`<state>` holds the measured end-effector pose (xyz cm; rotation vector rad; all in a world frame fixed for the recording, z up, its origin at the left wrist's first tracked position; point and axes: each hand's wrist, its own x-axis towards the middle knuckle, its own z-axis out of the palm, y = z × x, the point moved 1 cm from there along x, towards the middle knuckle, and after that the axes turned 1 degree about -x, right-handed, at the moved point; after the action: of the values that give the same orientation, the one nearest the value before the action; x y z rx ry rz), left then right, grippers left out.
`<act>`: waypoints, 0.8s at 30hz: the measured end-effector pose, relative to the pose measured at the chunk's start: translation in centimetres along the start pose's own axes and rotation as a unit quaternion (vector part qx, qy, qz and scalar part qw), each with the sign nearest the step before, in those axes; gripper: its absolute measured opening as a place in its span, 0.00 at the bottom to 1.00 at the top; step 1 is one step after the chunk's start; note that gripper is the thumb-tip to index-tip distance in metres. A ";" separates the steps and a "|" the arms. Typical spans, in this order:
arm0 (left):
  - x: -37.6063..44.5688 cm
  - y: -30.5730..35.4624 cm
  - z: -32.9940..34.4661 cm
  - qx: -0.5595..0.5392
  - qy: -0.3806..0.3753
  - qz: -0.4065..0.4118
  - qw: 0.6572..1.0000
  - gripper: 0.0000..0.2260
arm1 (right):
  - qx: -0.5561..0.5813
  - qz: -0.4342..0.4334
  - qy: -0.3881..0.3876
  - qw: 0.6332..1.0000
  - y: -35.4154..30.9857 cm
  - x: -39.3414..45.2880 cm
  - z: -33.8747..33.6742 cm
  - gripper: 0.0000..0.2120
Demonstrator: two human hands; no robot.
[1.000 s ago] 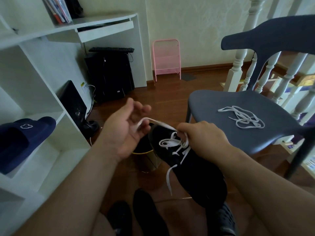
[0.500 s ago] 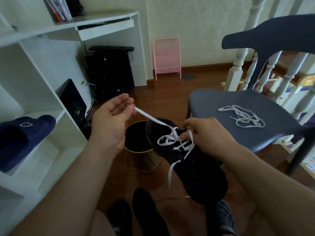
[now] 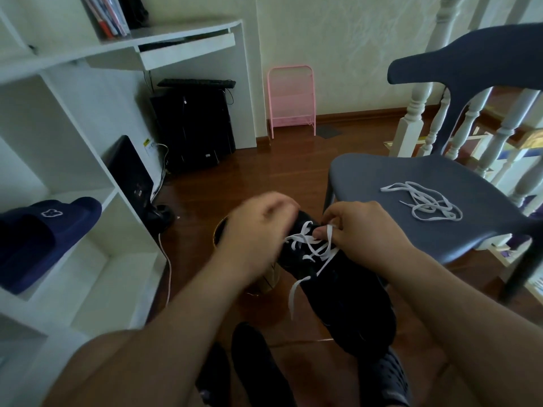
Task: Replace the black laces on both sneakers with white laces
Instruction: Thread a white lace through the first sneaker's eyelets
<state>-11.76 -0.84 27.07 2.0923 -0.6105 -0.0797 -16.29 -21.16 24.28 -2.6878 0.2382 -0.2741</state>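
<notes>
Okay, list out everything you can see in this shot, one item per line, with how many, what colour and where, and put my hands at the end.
sneaker: 1, black, held over the floor between the hands
threaded lace: 1, white, partly laced through the sneaker, one end hanging loose
spare lace: 1, white, loose heap on the chair seat
chair: 1, grey-blue, right
bin: 1, dark with gold rim, on the floor behind the left hand
slipper: 1, navy, on a shelf at left
shelf unit: 1, white, left
folding rack: 1, pink, against the far wall
left hand: blurred, at the sneaker's lacing; its hold is unclear
right hand: pinches the threaded lace
</notes>
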 end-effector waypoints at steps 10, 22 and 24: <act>1.3 -1.6 2.2 0.109 -0.061 -0.032 0.992 0.14 | 0.026 0.011 -0.018 0.999 0.3 0.1 -0.6 0.15; -0.9 -1.2 -5.6 0.111 -0.039 0.183 0.976 0.18 | 0.022 0.042 0.009 0.999 2.3 -0.2 -3.1 0.09; -0.9 -1.0 -5.3 0.105 0.001 0.161 0.981 0.20 | 0.008 0.023 0.033 0.999 2.3 -0.4 -3.2 0.08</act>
<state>-10.62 4.08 29.12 2.1650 -0.9847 0.1783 -17.70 -24.43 26.09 -2.6567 0.3161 -0.3492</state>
